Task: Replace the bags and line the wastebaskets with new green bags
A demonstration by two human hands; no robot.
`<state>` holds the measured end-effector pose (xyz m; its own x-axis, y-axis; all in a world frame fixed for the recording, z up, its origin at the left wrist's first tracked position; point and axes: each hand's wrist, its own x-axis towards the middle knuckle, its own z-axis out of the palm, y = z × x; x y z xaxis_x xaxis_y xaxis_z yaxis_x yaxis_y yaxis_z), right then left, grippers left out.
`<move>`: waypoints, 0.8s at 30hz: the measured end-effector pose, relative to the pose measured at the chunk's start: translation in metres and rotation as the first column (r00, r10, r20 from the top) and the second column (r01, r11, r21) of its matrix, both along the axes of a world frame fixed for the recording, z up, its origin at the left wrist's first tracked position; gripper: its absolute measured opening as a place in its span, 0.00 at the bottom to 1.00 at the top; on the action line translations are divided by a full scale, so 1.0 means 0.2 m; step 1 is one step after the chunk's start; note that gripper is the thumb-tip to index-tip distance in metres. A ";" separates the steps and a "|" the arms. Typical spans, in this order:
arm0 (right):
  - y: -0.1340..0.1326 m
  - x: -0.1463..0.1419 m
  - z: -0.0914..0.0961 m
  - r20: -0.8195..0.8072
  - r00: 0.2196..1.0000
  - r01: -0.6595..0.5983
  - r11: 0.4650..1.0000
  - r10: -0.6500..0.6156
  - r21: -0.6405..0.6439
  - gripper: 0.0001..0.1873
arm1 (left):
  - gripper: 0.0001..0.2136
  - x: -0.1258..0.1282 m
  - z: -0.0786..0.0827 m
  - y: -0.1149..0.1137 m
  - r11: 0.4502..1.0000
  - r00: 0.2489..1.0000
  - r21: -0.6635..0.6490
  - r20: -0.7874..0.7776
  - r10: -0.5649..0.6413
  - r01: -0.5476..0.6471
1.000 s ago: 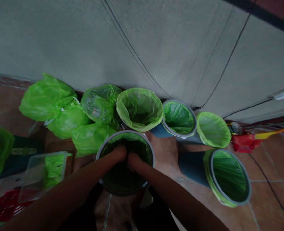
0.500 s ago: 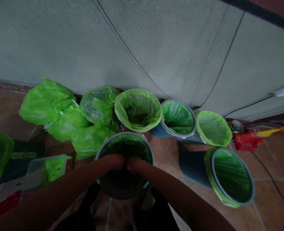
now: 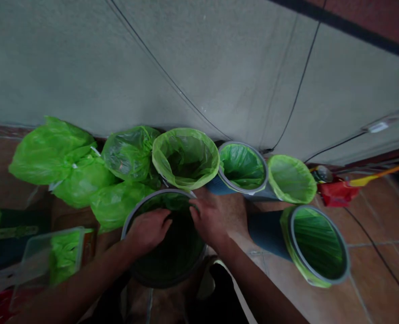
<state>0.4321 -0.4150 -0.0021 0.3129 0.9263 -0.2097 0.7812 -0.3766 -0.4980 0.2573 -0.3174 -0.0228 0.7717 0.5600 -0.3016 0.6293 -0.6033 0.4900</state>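
- The left hand [image 3: 148, 228] is over the left part of a round bin [image 3: 164, 191], its fingers curled and the thumb close to the fingertips; whether they pinch anything is too dark to tell.
- The right hand [image 3: 209, 220] is at the right side of the same bin, fingers bent inward over the opening; I cannot tell whether they grip anything.
- The two hands are apart, with the bin's dark inside showing between them.
- This bin has a grey rim and a green liner [image 3: 177, 202] inside; it is directly in front of the person, near the legs.
- Beyond it, along the grey wall [image 3: 199, 58], a row of three green-lined bins [image 3: 243, 191] runs to the right.
- Another lined bin [image 3: 269, 234] is on the tiled floor [image 3: 378, 225] at the right, near a red dustpan [image 3: 339, 194].
- Green filled bags [image 3: 51, 153] lie bunched at the left.
- Nearer, a clear container [image 3: 35, 252] holds folded green plastic [image 3: 64, 252].
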 end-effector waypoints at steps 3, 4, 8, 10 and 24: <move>0.00 0.09 -0.10 -0.179 0.967 0.192 0.980 -0.181 0.051 0.19 | 0.22 -0.03 0.08 0.09 0.964 0.981 0.239 0.180 0.072 -0.115; 0.00 0.10 -0.14 -0.219 0.958 0.197 0.979 -0.183 0.044 0.19 | 0.23 -0.02 0.07 0.12 0.960 0.980 0.264 0.196 0.041 -0.093; 0.01 0.07 -0.26 -0.217 0.953 0.221 0.975 -0.211 0.024 0.17 | 0.20 0.05 -0.03 0.25 0.978 0.993 0.203 0.099 -0.068 0.047; -0.01 0.06 -0.27 -0.207 0.956 0.209 0.978 -0.209 -0.021 0.14 | 0.19 0.08 -0.09 0.29 0.986 0.999 0.163 0.025 -0.048 0.043; -0.25 0.09 -0.12 -0.034 0.962 0.267 0.959 -0.271 -0.097 0.30 | 0.30 -0.10 0.05 0.22 0.959 0.953 0.106 0.185 0.239 -0.261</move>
